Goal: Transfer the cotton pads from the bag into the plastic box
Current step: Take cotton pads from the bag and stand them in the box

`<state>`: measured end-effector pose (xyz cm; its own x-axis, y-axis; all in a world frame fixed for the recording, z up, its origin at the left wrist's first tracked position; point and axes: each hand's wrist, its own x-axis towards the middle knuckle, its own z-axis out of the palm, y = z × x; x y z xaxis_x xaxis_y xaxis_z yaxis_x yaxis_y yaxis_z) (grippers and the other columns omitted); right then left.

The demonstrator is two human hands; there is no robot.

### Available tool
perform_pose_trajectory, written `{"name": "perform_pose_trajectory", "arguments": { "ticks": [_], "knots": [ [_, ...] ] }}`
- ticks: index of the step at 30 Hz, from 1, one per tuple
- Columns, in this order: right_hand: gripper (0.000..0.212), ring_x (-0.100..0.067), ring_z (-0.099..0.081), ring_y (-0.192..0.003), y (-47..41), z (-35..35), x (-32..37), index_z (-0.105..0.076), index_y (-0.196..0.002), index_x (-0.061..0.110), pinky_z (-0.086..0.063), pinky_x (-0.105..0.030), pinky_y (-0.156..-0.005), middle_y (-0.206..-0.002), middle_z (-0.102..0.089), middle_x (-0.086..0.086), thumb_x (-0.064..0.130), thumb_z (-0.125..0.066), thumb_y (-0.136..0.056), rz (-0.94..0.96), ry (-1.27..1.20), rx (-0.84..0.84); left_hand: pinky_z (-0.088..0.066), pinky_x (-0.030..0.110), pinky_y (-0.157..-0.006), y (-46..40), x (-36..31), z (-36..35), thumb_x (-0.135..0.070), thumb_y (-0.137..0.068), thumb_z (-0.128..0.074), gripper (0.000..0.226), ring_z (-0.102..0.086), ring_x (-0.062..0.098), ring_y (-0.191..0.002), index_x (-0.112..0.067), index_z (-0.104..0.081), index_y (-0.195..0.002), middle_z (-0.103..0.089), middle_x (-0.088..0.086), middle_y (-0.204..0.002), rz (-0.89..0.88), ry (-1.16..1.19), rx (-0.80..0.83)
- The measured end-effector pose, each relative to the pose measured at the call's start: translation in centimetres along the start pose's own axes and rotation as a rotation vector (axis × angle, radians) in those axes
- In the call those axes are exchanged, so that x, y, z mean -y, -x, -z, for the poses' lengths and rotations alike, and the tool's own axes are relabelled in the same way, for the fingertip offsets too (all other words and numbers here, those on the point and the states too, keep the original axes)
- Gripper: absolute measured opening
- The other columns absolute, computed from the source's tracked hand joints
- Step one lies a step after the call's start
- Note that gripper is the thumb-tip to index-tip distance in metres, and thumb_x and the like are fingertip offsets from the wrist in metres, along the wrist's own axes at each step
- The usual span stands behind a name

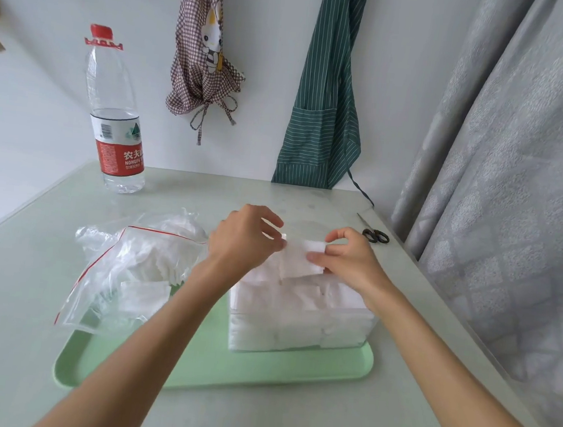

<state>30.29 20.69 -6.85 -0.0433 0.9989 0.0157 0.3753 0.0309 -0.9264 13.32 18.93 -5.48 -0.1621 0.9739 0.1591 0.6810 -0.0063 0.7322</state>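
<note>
Left hand (246, 241) and right hand (348, 257) pinch opposite ends of white square cotton pads (303, 258), directly above the full clear plastic box (300, 322); clear zip bag (123, 273) lies left of the left hand on the bench (4, 324).

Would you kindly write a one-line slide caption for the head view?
Both hands, left hand and right hand, hold white cotton pads over the full clear plastic box on a green tray.

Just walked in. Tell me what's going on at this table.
A person is moving cotton pads into a clear plastic box on a green tray. Both hands, left hand and right hand, hold a cotton pad over the nearly full box. The zip bag beside it still holds pads.
</note>
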Motion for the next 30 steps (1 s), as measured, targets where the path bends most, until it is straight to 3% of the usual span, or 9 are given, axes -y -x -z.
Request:
{"name": "perform_pose_trajectory", "arguments": {
  "ticks": [4,7,10,13,18,20,22,25,30],
  "knots": [
    [0.029,-0.011,-0.051,-0.049,-0.2,-0.5,-0.9,-0.049,-0.078,0.015,-0.044,-0.021,-0.055,-0.053,-0.062,0.005,0.005,-0.076,-0.073,0.089,0.129,0.034,-0.044,0.025,-0.073,-0.1,0.6,0.3,-0.028,-0.081,-0.069,0.013,-0.060,0.009,-0.090,-0.039,-0.066,-0.087,-0.065,-0.020,-0.087,-0.083,-0.161,0.068],
    [0.025,-0.006,-0.040,-0.044,-0.4,-0.7,-1.1,-0.052,-0.073,0.020,-0.036,-0.020,-0.051,-0.056,-0.063,-0.003,0.007,-0.073,-0.075,0.225,0.266,0.077,-0.039,0.024,-0.073,0.0,0.6,-0.3,-0.036,-0.084,-0.066,0.016,-0.054,0.012,-0.099,-0.040,-0.069,-0.099,-0.062,-0.017,-0.093,-0.192,-0.325,0.165],
    [0.024,-0.009,-0.041,-0.050,-0.7,-0.5,-1.0,-0.052,-0.076,0.024,-0.037,-0.024,-0.057,-0.070,-0.070,-0.009,0.007,-0.069,-0.080,0.283,0.329,0.150,-0.034,0.024,-0.072,0.0,0.3,-0.7,-0.040,-0.086,-0.063,0.019,-0.049,0.014,-0.104,-0.038,-0.069,-0.105,-0.064,-0.011,-0.101,-0.319,-0.458,0.128],
    [0.022,-0.007,-0.043,-0.051,-0.9,-0.5,-0.9,-0.055,-0.082,0.022,-0.038,-0.021,-0.056,-0.069,-0.069,0.000,0.004,-0.066,-0.082,0.261,0.307,0.248,-0.031,0.023,-0.070,-0.2,0.3,-0.5,-0.040,-0.086,-0.064,0.018,-0.049,0.016,-0.102,-0.038,-0.071,-0.102,-0.065,-0.009,-0.102,-0.377,-0.559,0.086],
    [0.028,-0.008,-0.059,-0.066,-0.9,0.2,-0.6,-0.058,-0.070,0.034,-0.050,-0.026,-0.066,-0.077,-0.066,0.009,0.014,-0.079,-0.072,0.430,0.506,0.010,-0.030,0.024,-0.070,-0.3,0.8,-0.5,-0.043,-0.084,-0.064,0.021,-0.045,0.013,-0.092,-0.038,-0.070,-0.104,-0.064,-0.013,-0.096,-0.382,-0.568,0.140],
    [0.019,-0.010,-0.058,-0.069,-0.7,0.5,-0.4,-0.066,-0.071,0.033,-0.050,-0.031,-0.069,-0.078,-0.065,0.010,0.018,-0.077,-0.073,0.472,0.581,0.049,-0.029,0.024,-0.069,-0.3,0.8,-0.7,-0.042,-0.086,-0.064,0.022,-0.041,0.011,-0.087,-0.037,-0.069,-0.106,-0.066,-0.012,-0.097,-0.409,-0.568,0.124],
    [0.012,-0.009,-0.058,-0.074,-0.6,0.5,-0.6,-0.073,-0.083,0.034,-0.048,-0.032,-0.071,-0.081,-0.063,0.011,0.023,-0.074,-0.077,0.436,0.676,0.142,-0.028,0.023,-0.070,-0.2,0.8,-1.0,-0.041,-0.087,-0.062,0.022,-0.046,0.013,-0.092,-0.037,-0.068,-0.108,-0.068,-0.012,-0.099,-0.440,-0.583,0.105],
    [0.021,-0.008,-0.059,-0.076,-0.6,0.6,-1.3,-0.073,-0.099,0.032,-0.050,-0.029,-0.075,-0.077,-0.062,0.012,0.029,-0.073,-0.079,0.363,0.673,0.203,-0.028,0.023,-0.073,0.0,0.8,-1.1,-0.047,-0.087,-0.059,0.025,-0.049,0.014,-0.101,-0.036,-0.069,-0.107,-0.068,-0.011,-0.102,-0.471,-0.601,0.087],
    [0.030,-0.007,-0.061,-0.073,-0.7,0.9,-1.2,-0.072,-0.103,0.031,-0.051,-0.026,-0.076,-0.085,-0.068,0.011,0.035,-0.077,-0.074,0.288,0.651,0.241,-0.028,0.023,-0.076,0.2,1.2,-0.7,-0.059,-0.081,-0.060,0.037,-0.046,0.015,-0.106,-0.037,-0.067,-0.109,-0.059,-0.009,-0.109,-0.465,-0.652,0.095]
  ]
}}
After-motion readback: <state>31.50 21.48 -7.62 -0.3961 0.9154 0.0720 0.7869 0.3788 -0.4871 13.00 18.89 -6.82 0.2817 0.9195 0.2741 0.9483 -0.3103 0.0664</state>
